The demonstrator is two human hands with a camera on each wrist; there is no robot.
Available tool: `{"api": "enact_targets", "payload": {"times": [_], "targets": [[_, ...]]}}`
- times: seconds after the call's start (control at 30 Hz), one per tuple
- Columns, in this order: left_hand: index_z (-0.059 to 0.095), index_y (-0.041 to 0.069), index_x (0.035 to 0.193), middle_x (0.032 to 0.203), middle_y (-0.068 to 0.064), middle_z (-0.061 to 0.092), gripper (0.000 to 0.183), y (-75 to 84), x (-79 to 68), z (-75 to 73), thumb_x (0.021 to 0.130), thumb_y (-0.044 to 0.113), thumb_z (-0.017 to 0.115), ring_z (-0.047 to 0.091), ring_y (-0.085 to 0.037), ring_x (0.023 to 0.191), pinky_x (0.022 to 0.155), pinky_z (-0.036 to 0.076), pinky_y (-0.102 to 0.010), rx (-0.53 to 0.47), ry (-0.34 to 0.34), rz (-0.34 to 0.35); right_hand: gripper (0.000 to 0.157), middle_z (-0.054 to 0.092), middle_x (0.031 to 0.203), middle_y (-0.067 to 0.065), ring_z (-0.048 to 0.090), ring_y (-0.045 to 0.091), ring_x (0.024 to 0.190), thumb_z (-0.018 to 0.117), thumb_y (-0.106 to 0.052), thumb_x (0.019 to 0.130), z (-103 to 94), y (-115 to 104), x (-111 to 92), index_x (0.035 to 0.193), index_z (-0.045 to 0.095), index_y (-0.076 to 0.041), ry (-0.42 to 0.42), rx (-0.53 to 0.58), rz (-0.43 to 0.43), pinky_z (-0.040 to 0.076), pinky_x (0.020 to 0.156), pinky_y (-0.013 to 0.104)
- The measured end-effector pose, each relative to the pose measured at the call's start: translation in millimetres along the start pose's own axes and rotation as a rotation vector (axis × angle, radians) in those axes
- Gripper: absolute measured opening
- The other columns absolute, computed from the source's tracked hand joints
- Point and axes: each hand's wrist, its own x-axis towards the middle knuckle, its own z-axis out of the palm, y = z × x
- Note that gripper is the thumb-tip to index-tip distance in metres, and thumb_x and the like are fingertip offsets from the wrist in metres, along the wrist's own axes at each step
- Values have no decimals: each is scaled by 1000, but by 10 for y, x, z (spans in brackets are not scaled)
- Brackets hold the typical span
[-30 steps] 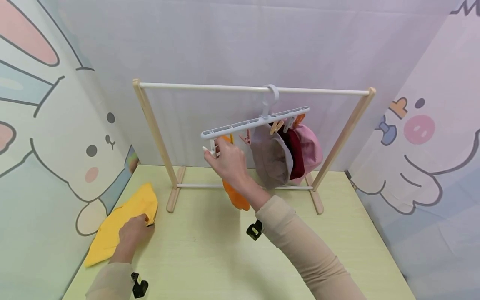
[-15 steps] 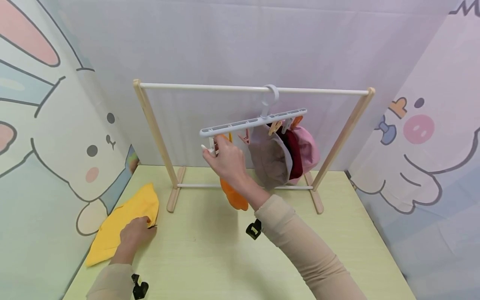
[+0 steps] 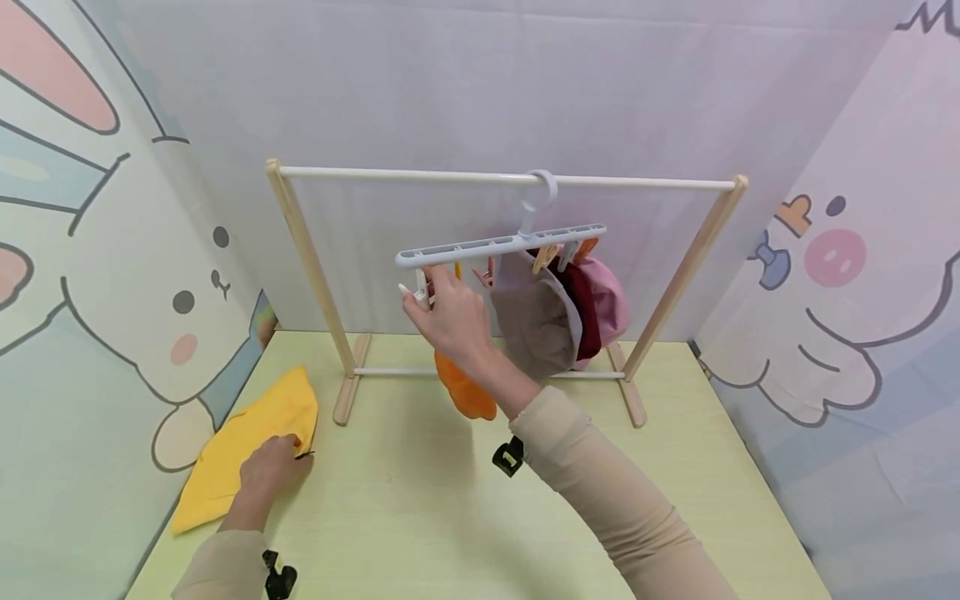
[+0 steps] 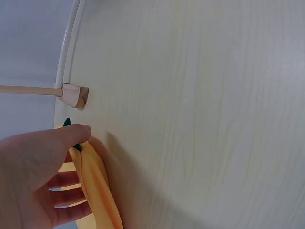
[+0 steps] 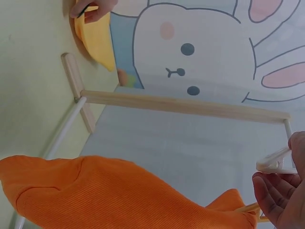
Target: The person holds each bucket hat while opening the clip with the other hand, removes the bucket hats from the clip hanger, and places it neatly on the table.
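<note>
Head view: on the table [image 3: 408,517], your left hand [image 3: 270,468] pinches the yellow hat [image 3: 255,425] by its edge, a sound hold for seemingly light, floppy cloth, while your right hand [image 3: 456,317] grips a white clip [image 5: 269,165].

Five hats [image 3: 228,454], six visible clips [image 3: 545,259], one hanger [image 3: 483,247], one rack [image 3: 405,174].

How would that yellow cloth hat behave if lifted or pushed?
The yellow cloth hat would probably flop, since its edge folds at the bare left hand. Thin cloth suggests little weight. Flattened, it seems unlikely to roll.
</note>
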Motion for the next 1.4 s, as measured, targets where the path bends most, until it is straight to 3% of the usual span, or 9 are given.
{"api": "enact_targets", "payload": {"times": [0.87, 1.4], "targets": [[55, -6, 114, 102, -24, 57, 54, 46, -98, -35, 82, 37, 63, 56, -40, 88, 66, 45, -49, -11, -18, 11, 38, 66, 89, 0, 66, 10, 71, 59, -34, 87, -96, 0, -17, 116, 49, -12, -33, 38, -2, 48, 54, 24], [56, -4, 115, 110, -28, 55, 58, 89, -132, -136, 81, 42, 64, 55, -43, 93, 71, 44, -52, -20, 41, 46, 31, 67, 91, 1, 65, 9, 72, 60, -29, 88, -167, 19, -44, 113, 56, -12, -22, 15, -48, 50, 59, 26]]}}
